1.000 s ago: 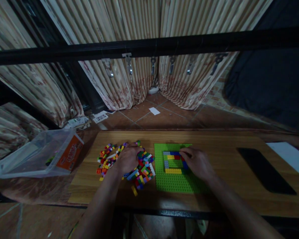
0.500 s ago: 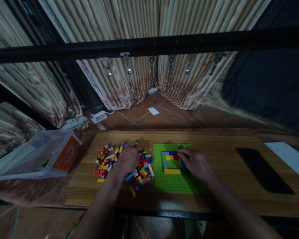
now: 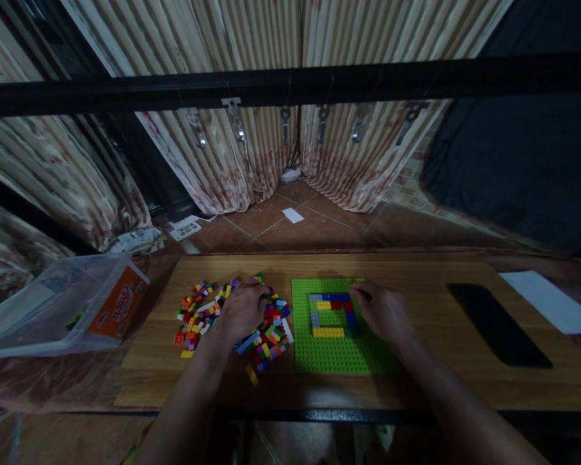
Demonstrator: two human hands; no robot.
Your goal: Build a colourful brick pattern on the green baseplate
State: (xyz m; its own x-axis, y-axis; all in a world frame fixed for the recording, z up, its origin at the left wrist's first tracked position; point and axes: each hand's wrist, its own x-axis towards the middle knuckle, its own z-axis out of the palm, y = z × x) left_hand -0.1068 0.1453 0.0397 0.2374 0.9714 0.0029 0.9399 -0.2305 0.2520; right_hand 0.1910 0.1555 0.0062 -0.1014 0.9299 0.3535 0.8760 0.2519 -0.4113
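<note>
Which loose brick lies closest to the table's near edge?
The dull yellow brick at the very front of the loose pile; all others lie farther back.

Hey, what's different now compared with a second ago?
The right hand has drawn slightly rightward from the brick outline, uncovering more of its far right corner; I can't tell whether it let go of anything. The left hand stays over the loose bricks, and the outline stays on the green baseplate.

Blurred characters [image 3: 122, 301] — unreadable — on orange label [image 3: 119, 303] of clear bin [image 3: 53, 341]
</note>
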